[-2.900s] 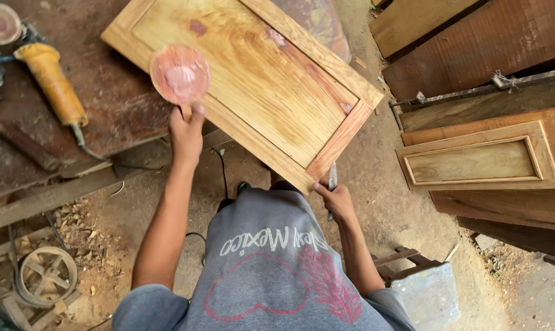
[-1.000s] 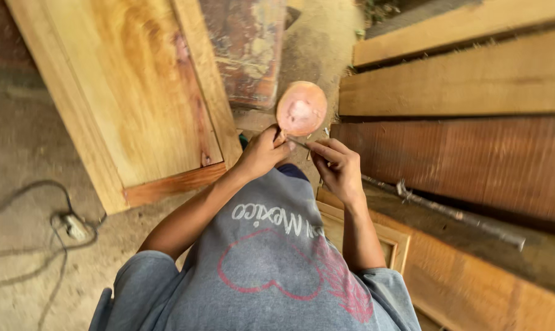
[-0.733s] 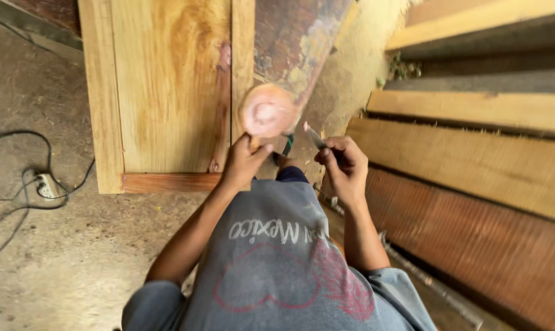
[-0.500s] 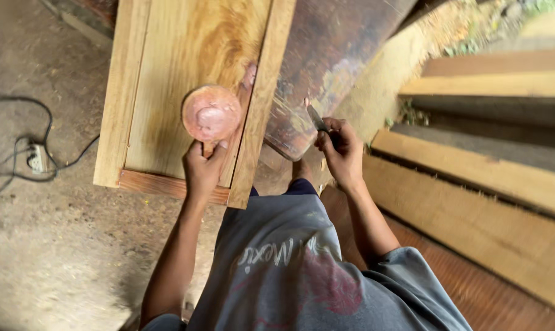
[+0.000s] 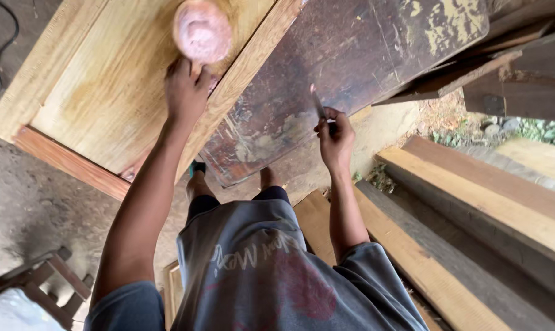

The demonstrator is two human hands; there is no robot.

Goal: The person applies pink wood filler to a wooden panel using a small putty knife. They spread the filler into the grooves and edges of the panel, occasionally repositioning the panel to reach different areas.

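Seen from above, the left hand (image 5: 185, 92) grips a round pink container (image 5: 202, 30) over a pale framed wooden door panel (image 5: 106, 104), while the right hand (image 5: 334, 138) is clenched on a thin blade-like tool (image 5: 318, 103) above a dark, paint-scarred board (image 5: 345, 73). Rough planks (image 5: 474, 202) lie stacked to the right.

The left arm is stretched forward, the left hand (image 5: 185, 92) closed in a grip. The right arm is bent, the right hand (image 5: 334, 136) clenched, fingers (image 5: 324, 127) curled.
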